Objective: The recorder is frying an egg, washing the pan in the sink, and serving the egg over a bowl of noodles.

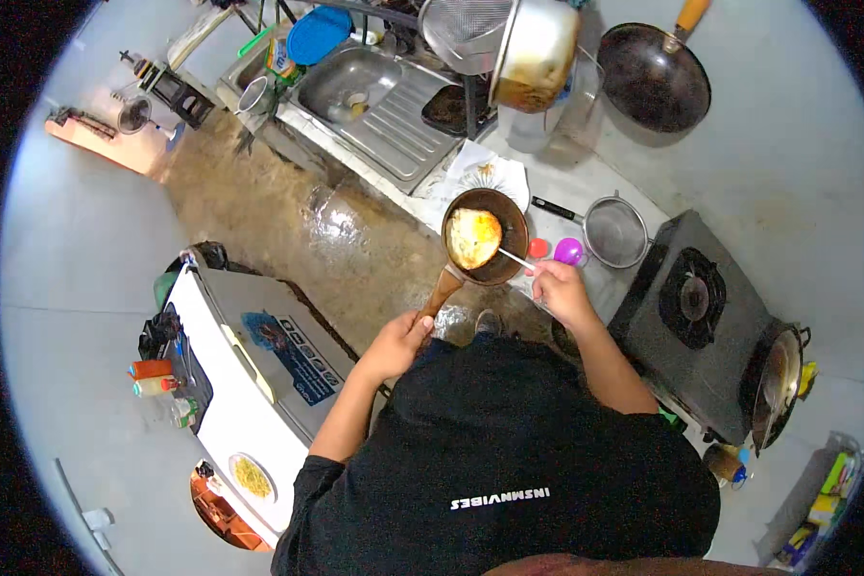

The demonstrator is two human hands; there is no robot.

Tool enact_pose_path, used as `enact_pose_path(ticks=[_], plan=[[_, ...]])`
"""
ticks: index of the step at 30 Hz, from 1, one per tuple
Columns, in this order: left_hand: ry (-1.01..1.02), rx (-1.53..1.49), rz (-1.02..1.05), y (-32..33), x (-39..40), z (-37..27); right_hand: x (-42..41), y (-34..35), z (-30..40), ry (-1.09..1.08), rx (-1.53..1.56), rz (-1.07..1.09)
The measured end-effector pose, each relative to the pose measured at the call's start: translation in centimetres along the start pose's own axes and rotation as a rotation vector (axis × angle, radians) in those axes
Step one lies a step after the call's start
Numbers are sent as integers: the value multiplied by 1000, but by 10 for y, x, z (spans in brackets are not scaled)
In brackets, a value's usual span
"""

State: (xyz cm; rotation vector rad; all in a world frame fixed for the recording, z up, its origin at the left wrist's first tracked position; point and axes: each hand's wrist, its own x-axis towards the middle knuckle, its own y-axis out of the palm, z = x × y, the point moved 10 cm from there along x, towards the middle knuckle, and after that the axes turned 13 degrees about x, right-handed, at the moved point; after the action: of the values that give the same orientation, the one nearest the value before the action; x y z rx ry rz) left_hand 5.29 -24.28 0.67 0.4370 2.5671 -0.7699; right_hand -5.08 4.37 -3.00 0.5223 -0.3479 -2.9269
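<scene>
My left hand [403, 338] is closed round the brown handle of a small frying pan [515, 230], held near the counter's front edge. In the pan lies a fried egg [474, 237] with browned edges, towards its left side. My right hand [558, 288] grips a thin pale utensil [517, 258], whose far end meets the egg's right edge; whether that end is under the egg, I cannot tell. Behind the pan a white paper sheet [500, 176] with a printed pattern and brownish food bits lies on the counter. A red object [538, 248] and a purple one [568, 251] sit right of the pan.
A black-handled strainer [614, 232] lies beside the gas stove [734, 338], which carries a pan at its right end. A steel sink [360, 79] is at the back left, near a stained pot [536, 57]. A wok [654, 79] hangs on the wall. A refrigerator [259, 345] stands at left.
</scene>
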Motion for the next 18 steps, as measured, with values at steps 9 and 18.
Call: enact_pose_path(ticks=[9, 18], plan=[[-13, 53, 20, -39, 28, -8, 40, 12, -2, -1, -104, 26], [99, 204, 128, -74, 59, -11, 36, 34, 5, 19, 1, -124]])
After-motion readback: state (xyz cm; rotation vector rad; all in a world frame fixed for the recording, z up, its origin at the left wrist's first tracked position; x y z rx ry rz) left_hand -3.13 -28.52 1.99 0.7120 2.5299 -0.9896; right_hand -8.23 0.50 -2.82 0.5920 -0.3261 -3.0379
